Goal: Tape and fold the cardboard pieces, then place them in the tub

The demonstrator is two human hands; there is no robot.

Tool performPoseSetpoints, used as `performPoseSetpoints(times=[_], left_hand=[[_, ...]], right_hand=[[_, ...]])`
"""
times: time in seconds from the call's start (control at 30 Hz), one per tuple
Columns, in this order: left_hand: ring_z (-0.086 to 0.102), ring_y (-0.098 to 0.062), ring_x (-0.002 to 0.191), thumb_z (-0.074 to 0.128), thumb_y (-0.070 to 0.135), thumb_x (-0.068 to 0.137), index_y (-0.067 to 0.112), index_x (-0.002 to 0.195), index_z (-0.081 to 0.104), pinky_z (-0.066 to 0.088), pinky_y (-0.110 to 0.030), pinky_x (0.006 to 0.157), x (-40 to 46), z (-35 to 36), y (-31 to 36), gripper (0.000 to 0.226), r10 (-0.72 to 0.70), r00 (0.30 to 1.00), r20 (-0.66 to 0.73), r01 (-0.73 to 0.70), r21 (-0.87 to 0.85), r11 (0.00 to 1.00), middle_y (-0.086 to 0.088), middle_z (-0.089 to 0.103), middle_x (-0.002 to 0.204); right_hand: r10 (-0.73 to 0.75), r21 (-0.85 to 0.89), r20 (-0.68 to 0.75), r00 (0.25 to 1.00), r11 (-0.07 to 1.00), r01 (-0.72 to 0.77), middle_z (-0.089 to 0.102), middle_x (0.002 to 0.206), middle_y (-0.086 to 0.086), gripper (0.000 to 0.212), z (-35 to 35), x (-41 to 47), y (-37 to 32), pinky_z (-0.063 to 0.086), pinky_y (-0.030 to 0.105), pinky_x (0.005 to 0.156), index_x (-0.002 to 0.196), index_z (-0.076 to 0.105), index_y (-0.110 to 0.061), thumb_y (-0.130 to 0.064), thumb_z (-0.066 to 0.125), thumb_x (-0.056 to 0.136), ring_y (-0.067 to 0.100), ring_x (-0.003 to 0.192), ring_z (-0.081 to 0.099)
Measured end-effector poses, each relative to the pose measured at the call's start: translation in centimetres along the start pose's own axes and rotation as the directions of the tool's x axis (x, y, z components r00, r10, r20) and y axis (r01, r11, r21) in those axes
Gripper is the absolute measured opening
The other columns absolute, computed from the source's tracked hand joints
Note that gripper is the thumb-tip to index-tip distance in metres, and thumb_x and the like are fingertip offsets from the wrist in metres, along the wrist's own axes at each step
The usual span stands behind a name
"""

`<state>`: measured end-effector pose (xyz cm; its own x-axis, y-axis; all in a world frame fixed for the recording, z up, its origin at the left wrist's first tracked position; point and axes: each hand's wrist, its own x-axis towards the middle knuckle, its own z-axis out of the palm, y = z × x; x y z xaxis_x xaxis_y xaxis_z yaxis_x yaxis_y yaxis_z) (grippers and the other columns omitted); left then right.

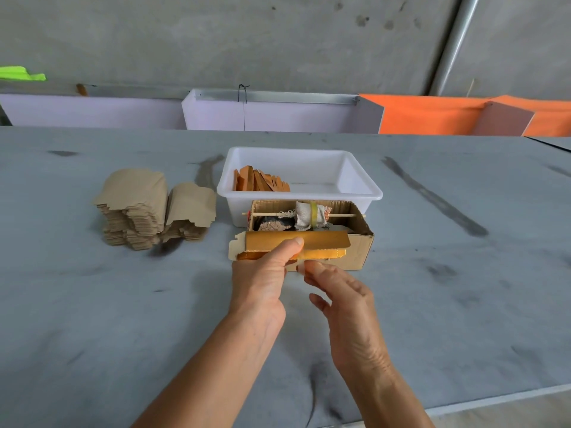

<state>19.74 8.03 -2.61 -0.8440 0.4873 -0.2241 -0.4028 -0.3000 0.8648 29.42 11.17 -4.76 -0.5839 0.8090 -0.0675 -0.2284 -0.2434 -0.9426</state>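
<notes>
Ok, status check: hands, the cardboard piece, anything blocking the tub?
Left hand pinching gold cardboard piece, folded. Right hand beside it, looks to hold a tape strip. Tub partly filled; open cardboard box sits in front.
</notes>
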Motion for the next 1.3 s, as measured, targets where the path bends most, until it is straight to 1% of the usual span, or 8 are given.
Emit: performPoseSetpoints(times=[0.17,0.3,0.5,0.67,0.8,0.97,1.13,1.3], left_hand=[[0.062,-0.015,0.064,0.077,0.0,0.068,0.016,0.068,0.064,0.048,-0.034,0.08,0.0,0.1,-0.2,0.02,0.015,1.0,0.004,-0.015,-0.008,1.0,0.007,0.068,0.062],[0.061,-0.02,0.068,0.078,0.002,0.066,0.017,0.063,0.064,0.046,-0.033,0.075,0.1,0.0,-0.5,0.021,-0.012,1.0,-0.01,0.012,-0.013,1.0,0.006,0.068,0.061],[0.064,-0.024,0.082,0.081,0.01,0.065,0.018,0.072,0.064,0.045,-0.034,0.077,0.5,-0.4,-0.9,0.02,-0.095,0.995,-0.024,0.095,0.022,0.995,-0.001,0.069,0.076],[0.063,-0.019,0.072,0.078,0.007,0.069,0.019,0.076,0.063,0.044,-0.029,0.067,0.4,-0.5,-1.1,0.021,-0.099,0.994,-0.041,0.1,0.027,0.995,0.001,0.068,0.073],[0.059,-0.015,0.071,0.078,0.005,0.069,0.018,0.076,0.062,0.045,-0.03,0.068,0.1,-0.7,-1.5,0.022,-0.086,0.995,-0.049,0.088,0.043,0.995,0.004,0.065,0.07],[0.057,-0.012,0.074,0.077,0.001,0.07,0.016,0.075,0.061,0.044,-0.041,0.094,0.1,-1.0,-1.9,0.022,-0.084,0.995,-0.048,0.086,0.046,0.995,0.003,0.065,0.071],[0.06,-0.013,0.072,0.076,-0.003,0.069,0.017,0.074,0.062,0.045,-0.037,0.087,0.0,-1.0,-2.0,0.025,-0.064,0.998,-0.025,0.065,0.047,0.997,0.006,0.066,0.065],[0.061,-0.023,0.081,0.079,-0.001,0.065,0.016,0.078,0.062,0.046,-0.038,0.085,0.3,-1.4,-2.5,0.028,-0.091,0.995,-0.041,0.093,0.05,0.994,-0.001,0.068,0.075]], right_hand=[[-0.093,0.009,-0.001,0.996,0.996,0.093,0.07,0.066,-0.001,0.007,0.2,0.4,0.2,0.045,0.008,0.057,0.07,0.073,-0.01,-0.005,0.072,0.074,0.0,0.059,0.06],[-0.128,-0.019,-0.012,0.992,0.992,0.127,0.069,0.063,-0.001,0.016,0.2,0.7,0.6,0.044,0.008,0.057,0.066,0.073,-0.01,0.0,0.069,0.078,0.001,0.056,0.058],[-0.172,-0.098,-0.051,0.984,0.981,0.166,0.074,0.077,0.004,0.012,0.3,1.2,0.9,0.049,0.018,0.071,0.071,0.076,-0.016,-0.008,0.072,0.079,0.012,0.075,0.067],[-0.168,-0.098,-0.125,0.978,0.983,0.156,0.072,0.069,0.002,0.016,0.9,1.5,1.4,0.048,0.016,0.066,0.065,0.076,-0.016,-0.005,0.073,0.077,0.006,0.066,0.063],[-0.132,-0.018,-0.165,0.977,0.991,0.131,0.064,0.056,0.0,0.009,0.9,1.6,2.1,0.042,0.01,0.051,0.068,0.071,0.001,-0.001,0.072,0.077,0.002,0.051,0.05],[-0.121,-0.017,-0.16,0.98,0.993,0.12,0.065,0.06,0.003,0.008,0.8,1.3,2.6,0.041,0.011,0.051,0.071,0.072,0.0,-0.003,0.072,0.078,0.005,0.053,0.05],[-0.069,0.004,-0.194,0.979,0.997,0.071,0.068,0.06,-0.002,0.016,0.7,1.3,2.2,0.042,0.009,0.05,0.065,0.073,-0.015,-0.003,0.073,0.076,0.0,0.053,0.056],[0.15,0.105,-0.055,0.987,0.984,-0.144,0.068,0.067,0.005,0.027,0.4,1.4,2.1,0.04,0.027,0.064,0.058,0.072,-0.014,0.004,0.064,0.076,0.016,0.069,0.059]])
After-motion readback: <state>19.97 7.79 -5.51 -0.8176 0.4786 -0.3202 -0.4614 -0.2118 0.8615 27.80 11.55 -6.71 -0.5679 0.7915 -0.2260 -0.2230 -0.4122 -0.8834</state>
